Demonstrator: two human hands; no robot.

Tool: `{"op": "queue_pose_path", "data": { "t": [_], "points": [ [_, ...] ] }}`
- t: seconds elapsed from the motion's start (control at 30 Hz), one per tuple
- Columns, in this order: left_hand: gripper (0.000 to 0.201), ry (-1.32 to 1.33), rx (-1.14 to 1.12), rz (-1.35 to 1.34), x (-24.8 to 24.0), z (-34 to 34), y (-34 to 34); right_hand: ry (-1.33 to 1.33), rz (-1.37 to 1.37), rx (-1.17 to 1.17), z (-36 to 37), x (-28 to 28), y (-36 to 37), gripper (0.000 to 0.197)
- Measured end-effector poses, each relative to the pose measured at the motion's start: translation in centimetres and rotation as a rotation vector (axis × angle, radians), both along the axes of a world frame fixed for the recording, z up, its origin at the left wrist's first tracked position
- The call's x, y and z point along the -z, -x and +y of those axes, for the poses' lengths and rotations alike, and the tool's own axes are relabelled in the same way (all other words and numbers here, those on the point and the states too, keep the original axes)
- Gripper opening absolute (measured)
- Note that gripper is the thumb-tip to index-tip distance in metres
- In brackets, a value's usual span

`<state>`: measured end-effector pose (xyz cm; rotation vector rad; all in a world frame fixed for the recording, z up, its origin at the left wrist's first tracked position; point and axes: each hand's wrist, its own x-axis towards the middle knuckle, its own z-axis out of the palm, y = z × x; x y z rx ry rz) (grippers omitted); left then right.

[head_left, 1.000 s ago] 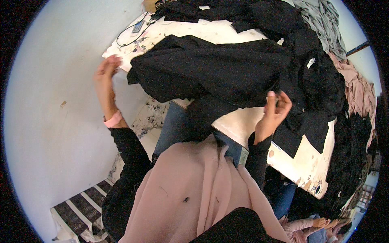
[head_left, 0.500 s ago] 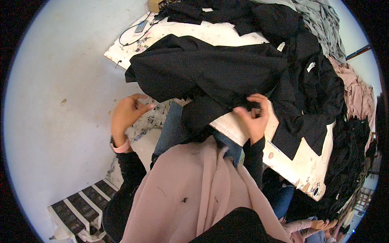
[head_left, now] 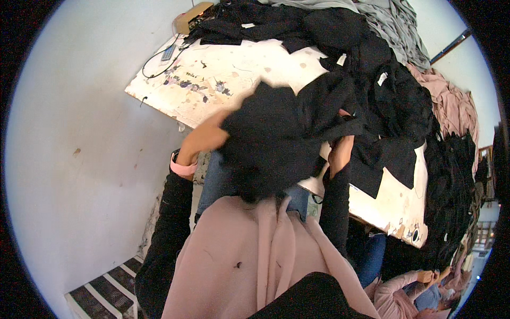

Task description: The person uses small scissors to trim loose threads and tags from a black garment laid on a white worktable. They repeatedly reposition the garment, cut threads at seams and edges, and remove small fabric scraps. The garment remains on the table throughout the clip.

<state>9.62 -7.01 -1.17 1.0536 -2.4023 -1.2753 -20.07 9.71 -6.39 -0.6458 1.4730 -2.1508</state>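
A bunched black cloth garment (head_left: 271, 141) is lifted over my lap at the table's near edge, its outline smeared by motion. My left hand (head_left: 204, 139), with a pink band at the wrist, grips its left side; the fingertips go behind the fabric. On the other side my right hand (head_left: 341, 154) is closed on a strip of the same cloth, which crosses over the fingers and hides most of them. The garment's right part runs into the black pieces (head_left: 396, 101) on the table, and where one ends I cannot make out.
The white, stained table (head_left: 255, 64) has more black garments at its far side. A small remote-like device (head_left: 168, 53), a cable and a brown box (head_left: 192, 17) are at the far left. Grey cloth (head_left: 398, 26) and pink cloth (head_left: 446, 95) are heaped beyond. Another person's pink sleeve (head_left: 396, 290) shows lower right.
The black garment, spread across the table before, is now gathered up and pulled toward me, uncovering the tabletop. My left hand has moved right onto it; both hands went from loose to gripping.
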Motion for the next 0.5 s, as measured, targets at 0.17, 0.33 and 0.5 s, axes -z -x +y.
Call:
{"op": "queue_pose_path", "data": {
  "t": [0.17, 0.33, 0.5],
  "points": [
    [0.069, -0.216, 0.958, 0.256, -2.9, 1.9, 2.0, -0.093, 0.116, -0.552, -1.7, -1.5, 1.6, 0.052],
    [0.037, 0.229, 0.198, 0.480, -1.6, -0.2, 3.7, -0.621, 0.871, -0.213, -0.4, -1.4, -0.7, 0.041],
    [0.031, -0.333, 0.414, 0.482, -0.8, -0.7, 4.1, -0.627, 0.892, -0.204, 1.2, -2.3, -1.7, 0.041]
  ]
}}
